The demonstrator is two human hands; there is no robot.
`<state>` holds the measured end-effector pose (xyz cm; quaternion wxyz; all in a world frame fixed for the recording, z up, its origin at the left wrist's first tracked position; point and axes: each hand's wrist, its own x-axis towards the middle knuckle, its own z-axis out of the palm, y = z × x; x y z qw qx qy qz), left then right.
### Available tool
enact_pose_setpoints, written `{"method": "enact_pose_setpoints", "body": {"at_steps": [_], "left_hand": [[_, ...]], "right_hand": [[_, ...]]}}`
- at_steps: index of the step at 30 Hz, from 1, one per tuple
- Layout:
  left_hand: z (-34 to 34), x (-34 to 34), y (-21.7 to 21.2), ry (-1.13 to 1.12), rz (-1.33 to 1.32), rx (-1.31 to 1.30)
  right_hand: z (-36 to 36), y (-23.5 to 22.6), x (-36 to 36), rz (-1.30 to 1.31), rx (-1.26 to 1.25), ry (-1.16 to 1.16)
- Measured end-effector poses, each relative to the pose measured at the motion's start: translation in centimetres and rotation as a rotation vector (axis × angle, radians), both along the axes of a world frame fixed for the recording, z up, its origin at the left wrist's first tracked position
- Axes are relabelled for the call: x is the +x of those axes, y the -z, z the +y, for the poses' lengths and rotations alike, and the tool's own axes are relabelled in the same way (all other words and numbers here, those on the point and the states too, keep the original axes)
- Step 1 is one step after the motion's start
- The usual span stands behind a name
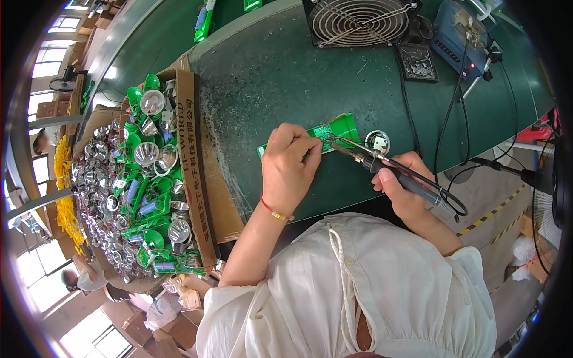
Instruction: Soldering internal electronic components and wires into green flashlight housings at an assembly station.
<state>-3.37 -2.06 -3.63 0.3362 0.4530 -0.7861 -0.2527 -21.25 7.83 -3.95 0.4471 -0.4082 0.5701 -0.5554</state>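
Observation:
My left hand presses down on a green plastic torch body with a small circuit board, lying on the dark green bench. In my right hand I hold a soldering iron, its tip resting on the board beside my left fingers. A round silver reflector with thin red wires lies just right of the green part.
A cardboard box to the left is heaped with several green torch parts and silver reflectors. At the back stand a fan, a blue soldering station and a black tray. Black cables trail over the bench's right edge.

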Motion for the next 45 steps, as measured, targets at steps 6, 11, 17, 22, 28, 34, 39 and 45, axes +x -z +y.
{"method": "enact_pose_setpoints", "body": {"at_steps": [6,11,17,22,28,34,39,45], "left_hand": [[-0.1,0.0,-0.1,0.008,-0.062,-0.036],[-0.1,-0.1,0.0,-0.015,-0.010,0.018],[-0.1,-0.3,0.0,-0.023,-0.029,0.041],[0.0,-0.3,-0.2,-0.034,-0.062,0.034],[0.3,0.8,-2.3,-0.038,-0.138,-0.049],[2.2,8.7,-5.4,-0.222,-0.559,0.051],[4.6,7.1,-3.9,-0.059,-0.011,0.293],[1.8,2.8,-2.7,0.181,-0.225,-0.245]], "right_hand": [[0.0,-0.1,-0.2,0.048,0.002,-0.021],[0.5,-0.4,-0.6,0.039,-0.056,0.058],[1.2,-0.3,-1.3,0.012,-0.103,0.104],[2.0,0.0,-1.6,-0.014,-0.137,0.118],[2.3,-0.5,-2.1,-0.074,-0.130,0.108],[2.9,-0.6,-2.8,-0.058,-0.114,0.123],[2.5,-0.9,-2.5,-0.035,-0.098,0.046],[2.3,-1.5,-1.8,-0.040,-0.063,0.006]]}}
